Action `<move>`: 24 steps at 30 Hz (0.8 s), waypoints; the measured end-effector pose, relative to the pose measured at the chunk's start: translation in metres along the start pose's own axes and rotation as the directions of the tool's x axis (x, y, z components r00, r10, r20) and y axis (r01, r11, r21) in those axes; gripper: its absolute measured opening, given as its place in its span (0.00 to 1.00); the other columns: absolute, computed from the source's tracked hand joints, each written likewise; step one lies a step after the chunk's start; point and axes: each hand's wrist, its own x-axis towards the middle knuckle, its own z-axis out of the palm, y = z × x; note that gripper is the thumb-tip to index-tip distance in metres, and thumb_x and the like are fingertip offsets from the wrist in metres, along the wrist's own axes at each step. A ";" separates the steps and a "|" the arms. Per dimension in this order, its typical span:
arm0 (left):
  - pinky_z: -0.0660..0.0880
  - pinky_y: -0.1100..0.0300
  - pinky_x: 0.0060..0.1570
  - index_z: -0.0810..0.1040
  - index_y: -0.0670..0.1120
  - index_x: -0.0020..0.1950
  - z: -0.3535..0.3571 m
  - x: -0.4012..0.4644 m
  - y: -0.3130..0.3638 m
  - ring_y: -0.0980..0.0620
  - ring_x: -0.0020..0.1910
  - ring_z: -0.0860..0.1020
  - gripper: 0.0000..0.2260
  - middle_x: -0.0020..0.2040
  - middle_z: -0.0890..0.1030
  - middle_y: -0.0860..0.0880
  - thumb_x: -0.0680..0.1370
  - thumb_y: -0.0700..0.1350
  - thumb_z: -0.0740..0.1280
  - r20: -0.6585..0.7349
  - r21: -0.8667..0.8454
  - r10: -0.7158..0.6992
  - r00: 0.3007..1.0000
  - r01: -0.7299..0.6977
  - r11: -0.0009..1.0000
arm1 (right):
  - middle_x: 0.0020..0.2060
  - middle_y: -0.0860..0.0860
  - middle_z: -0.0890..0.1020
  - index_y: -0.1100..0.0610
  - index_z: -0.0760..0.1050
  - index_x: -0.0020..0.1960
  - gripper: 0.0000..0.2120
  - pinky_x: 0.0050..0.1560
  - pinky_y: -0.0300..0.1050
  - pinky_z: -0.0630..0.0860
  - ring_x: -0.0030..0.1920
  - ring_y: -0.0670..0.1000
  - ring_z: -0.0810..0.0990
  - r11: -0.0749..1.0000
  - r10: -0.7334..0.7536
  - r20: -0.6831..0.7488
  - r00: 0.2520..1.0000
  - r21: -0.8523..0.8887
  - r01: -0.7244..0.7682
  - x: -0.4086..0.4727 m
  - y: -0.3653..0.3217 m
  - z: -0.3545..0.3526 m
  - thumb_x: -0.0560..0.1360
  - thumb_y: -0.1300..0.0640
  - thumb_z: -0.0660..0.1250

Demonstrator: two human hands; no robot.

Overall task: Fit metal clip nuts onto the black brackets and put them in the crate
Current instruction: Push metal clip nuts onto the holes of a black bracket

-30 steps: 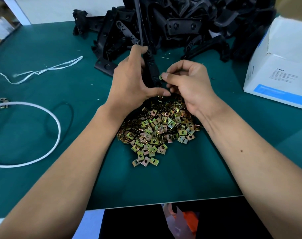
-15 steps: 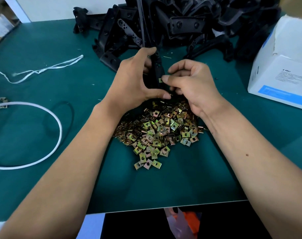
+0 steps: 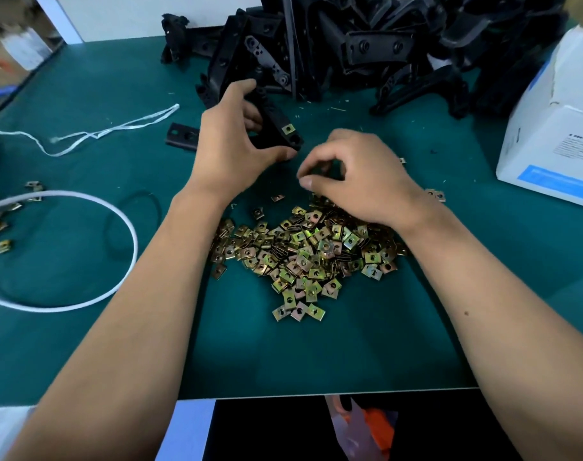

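Since the earlier frames the hands have parted: the right hand point(image 3: 360, 181), which was pressed to the bracket with the left, has dropped toward the nuts point(image 3: 303, 254), and the left hand point(image 3: 237, 141) has carried the bracket point(image 3: 277, 124) a little left and away from the body. A nut now shows seated on the bracket point(image 3: 288, 129) near its free end, which was hidden behind the fingers before; the view has also tipped to take in more of the table's point(image 3: 84, 88) left side. The left hand is closed around the bracket, thumb below and fingers over the top, holding it clear of the mat with the fitted end pointing right. The right hand hovers just above the far edge of the heap with thumb and forefinger curled together; it may already pinch a nut, but blur hides the tips and I cannot tell. The nuts look like thin sprung steel, light, stiff and slick, with sharp edges, so each is best pinched by its flat faces and slid on open end first. The bracket looks like rigid moulded plastic, light for its length, best gripped mid-body so the tab end stays free. The stock of brackets point(image 3: 383, 44) lies piled at the table's far side, a white box point(image 3: 556, 134) to the right; no crate is in view.
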 end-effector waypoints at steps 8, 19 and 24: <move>0.68 0.69 0.53 0.59 0.44 0.82 0.003 0.003 -0.007 0.57 0.53 0.73 0.50 0.56 0.74 0.55 0.68 0.51 0.83 0.019 0.069 -0.054 0.998 0.053 0.996 | 0.48 0.42 0.76 0.40 0.83 0.52 0.07 0.47 0.47 0.72 0.51 0.47 0.77 0.976 -0.161 0.174 0.972 -0.118 0.183 0.013 -0.025 0.013 0.74 0.45 0.75; 0.71 0.64 0.57 0.62 0.45 0.82 0.004 0.000 -0.005 0.56 0.56 0.75 0.51 0.61 0.77 0.52 0.66 0.62 0.81 0.045 0.031 -0.049 0.998 0.048 0.998 | 0.43 0.40 0.82 0.49 0.80 0.48 0.03 0.63 0.52 0.75 0.48 0.44 0.81 0.981 -0.055 -0.030 0.998 0.183 0.059 -0.001 -0.012 -0.004 0.77 0.56 0.74; 0.69 0.73 0.53 0.64 0.47 0.81 0.006 -0.005 0.001 0.58 0.57 0.77 0.51 0.62 0.77 0.52 0.64 0.64 0.81 0.085 -0.033 -0.009 0.996 0.012 0.999 | 0.43 0.47 0.86 0.55 0.84 0.55 0.08 0.47 0.38 0.80 0.42 0.42 0.83 0.892 0.137 -0.233 0.963 0.451 -0.018 0.000 0.000 -0.007 0.79 0.63 0.70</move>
